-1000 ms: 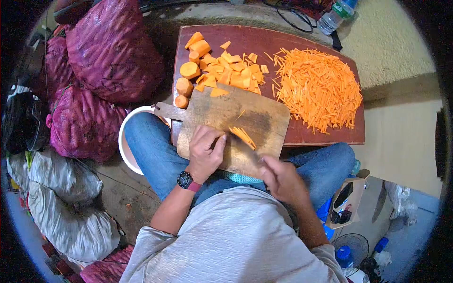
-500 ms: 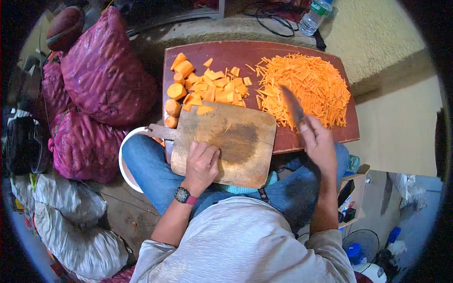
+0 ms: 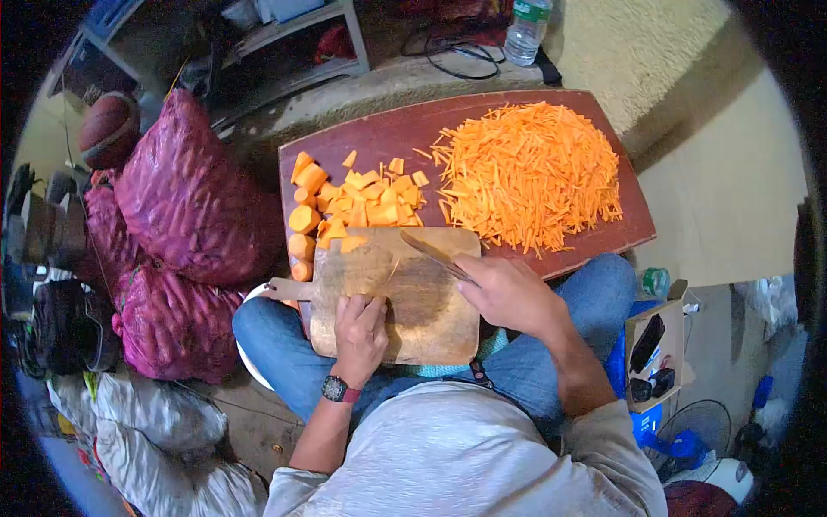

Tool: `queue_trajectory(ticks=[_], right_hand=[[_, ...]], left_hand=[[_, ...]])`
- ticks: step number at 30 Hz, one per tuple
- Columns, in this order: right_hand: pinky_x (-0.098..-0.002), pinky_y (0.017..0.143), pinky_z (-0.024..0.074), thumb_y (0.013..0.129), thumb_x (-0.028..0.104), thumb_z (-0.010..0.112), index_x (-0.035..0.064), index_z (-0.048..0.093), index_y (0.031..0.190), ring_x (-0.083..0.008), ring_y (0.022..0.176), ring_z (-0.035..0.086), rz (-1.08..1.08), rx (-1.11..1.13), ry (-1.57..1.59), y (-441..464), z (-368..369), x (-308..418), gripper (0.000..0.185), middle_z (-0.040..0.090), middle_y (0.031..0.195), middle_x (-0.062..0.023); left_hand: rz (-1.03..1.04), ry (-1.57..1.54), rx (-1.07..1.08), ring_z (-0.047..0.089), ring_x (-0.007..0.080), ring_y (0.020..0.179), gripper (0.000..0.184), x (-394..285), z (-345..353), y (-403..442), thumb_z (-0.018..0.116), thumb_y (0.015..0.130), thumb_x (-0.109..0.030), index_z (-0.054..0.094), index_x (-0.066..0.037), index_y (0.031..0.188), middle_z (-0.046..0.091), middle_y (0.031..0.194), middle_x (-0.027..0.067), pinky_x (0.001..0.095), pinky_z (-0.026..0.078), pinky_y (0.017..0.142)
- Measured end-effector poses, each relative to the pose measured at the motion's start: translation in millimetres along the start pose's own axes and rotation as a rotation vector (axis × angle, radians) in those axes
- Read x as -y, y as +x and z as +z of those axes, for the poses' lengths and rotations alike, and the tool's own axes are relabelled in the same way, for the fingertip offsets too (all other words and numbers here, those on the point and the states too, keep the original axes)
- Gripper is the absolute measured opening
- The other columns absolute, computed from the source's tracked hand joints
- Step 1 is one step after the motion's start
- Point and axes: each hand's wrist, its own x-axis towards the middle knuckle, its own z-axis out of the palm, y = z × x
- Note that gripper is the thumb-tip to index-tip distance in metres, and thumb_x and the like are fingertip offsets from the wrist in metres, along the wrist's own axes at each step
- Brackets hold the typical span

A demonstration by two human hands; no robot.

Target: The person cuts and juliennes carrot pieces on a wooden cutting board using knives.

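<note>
A wooden cutting board [image 3: 452, 327] with a handle at its left spans my lap and the table's near edge. My left hand [image 3: 360, 332] presses on it with fingers curled under; anything inside them is hidden. The knife [image 3: 431, 255] is in my right hand [image 3: 510, 291], its blade slanting over the board's upper right part. One thin orange strip [image 3: 394, 268] lies on the wood. Beyond the board are flat carrot slices [image 3: 375, 200], with thick carrot chunks [image 3: 303, 219] to their left. A large heap of carrot strips [image 3: 534, 172] covers the table's right side.
The red table [image 3: 388, 129] stands before my crossed legs. Bulging purple mesh sacks [image 3: 194, 189] and white sacks [image 3: 155, 418] are at the left. A water bottle [image 3: 525, 34] stands behind the table. A box [image 3: 652, 358] and a fan [image 3: 696, 431] are at the right.
My right hand has brought the knife leftward from the carrot-strip heap to over the board. My left hand stays curled on the board. The whole view has shifted and turned slightly.
</note>
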Motion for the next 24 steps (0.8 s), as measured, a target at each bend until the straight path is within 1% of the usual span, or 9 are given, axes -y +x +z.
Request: queue_trajectory(ticks=[3,9,11,15,16,17,20,22,24], right_hand=[[-0.0584,0.082,0.0576,0.102,0.024,0.069,0.0021,0.068,0.125,-0.0499,0.098,0.072,0.049,0.063,-0.138,18.8,-12.0,5.0,0.031,0.073,0.098,-0.0285],[-0.0574,0.081,0.0590,0.101,0.023,0.070,0.0022,0.065,0.129,-0.0462,0.097,0.075,-0.219,-0.081,-0.031,16.5,8.7,-21.5,0.035,0.076,0.105,-0.0237],[-0.0594,0.077,0.0589,0.104,0.025,0.064,0.0030,0.060,0.122,-0.0473,0.091,0.074,-0.251,-0.042,-0.032,7.0,23.6,-33.8,0.029,0.072,0.094,-0.0243],[-0.0534,0.075,0.0606,0.093,0.014,0.067,-0.0026,0.060,0.118,-0.0392,0.090,0.075,-0.404,-0.059,-0.311,7.3,40.1,-24.4,0.031,0.073,0.094,-0.0182],[-0.0500,0.081,0.0610,0.093,0.009,0.062,-0.0075,0.058,0.135,-0.0380,0.098,0.071,-0.390,0.001,-0.358,5.8,44.6,-22.4,0.046,0.071,0.097,-0.0163],[-0.0500,0.081,0.0610,0.093,0.009,0.062,-0.0075,0.058,0.135,-0.0380,0.098,0.071,-0.380,-0.006,-0.357,6.6,48.4,-21.9,0.046,0.071,0.097,-0.0163],[-0.0505,0.083,0.0606,0.093,0.007,0.063,-0.0077,0.059,0.128,-0.0382,0.098,0.072,-0.350,0.081,-0.402,7.8,61.0,-26.4,0.038,0.071,0.100,-0.0179],[-0.0500,0.080,0.0615,0.089,0.009,0.066,-0.0045,0.065,0.108,-0.0378,0.091,0.075,-0.427,-0.030,-0.369,8.7,63.8,-32.7,0.023,0.073,0.095,-0.0189],[-0.0504,0.080,0.0613,0.090,0.011,0.068,-0.0047,0.066,0.110,-0.0379,0.092,0.075,-0.411,-0.013,-0.354,8.7,61.6,-33.1,0.025,0.073,0.096,-0.0198]], left_hand=[[-0.017,0.029,0.028,0.057,0.0353,0.089,0.020,-0.5,-1.5,-0.1,0.073,0.087,0.004,0.077,0.000,0.106,0.063,0.093,0.0138,0.0462,0.047,0.080],[-0.033,0.077,-0.016,0.057,0.0358,0.085,0.016,-5.9,3.9,4.6,0.074,0.087,0.004,0.076,-0.001,0.102,0.063,0.089,0.0140,0.0471,0.045,0.077],[-0.051,0.071,-0.009,0.058,0.0359,0.084,0.016,-6.1,6.5,5.4,0.073,0.086,0.005,0.075,0.000,0.101,0.063,0.088,0.0143,0.0477,0.045,0.078],[-0.038,0.080,-0.019,0.058,0.0359,0.081,0.014,-7.0,9.4,10.2,0.074,0.088,0.005,0.074,0.001,0.101,0.064,0.088,0.0149,0.0479,0.046,0.075],[-0.028,0.078,-0.011,0.058,0.0359,0.081,0.014,-5.9,10.3,10.8,0.074,0.088,0.005,0.074,0.001,0.101,0.064,0.088,0.0149,0.0479,0.046,0.075],[-0.039,0.089,-0.013,0.058,0.0363,0.082,0.013,-4.1,11.9,10.1,0.074,0.088,0.004,0.074,-0.001,0.100,0.063,0.088,0.0146,0.0480,0.047,0.075],[-0.054,0.086,-0.016,0.058,0.0370,0.083,0.014,-4.8,12.6,9.1,0.075,0.088,0.003,0.074,-0.003,0.100,0.063,0.089,0.0144,0.0483,0.048,0.074],[-0.065,0.070,-0.027,0.058,0.0372,0.083,0.014,-5.7,11.2,9.4,0.075,0.088,0.003,0.074,-0.003,0.100,0.063,0.089,0.0146,0.0483,0.048,0.074],[-0.047,0.088,-0.026,0.058,0.0373,0.083,0.013,-5.9,10.0,9.6,0.075,0.088,0.003,0.074,-0.002,0.100,0.062,0.089,0.0145,0.0485,0.048,0.074]])
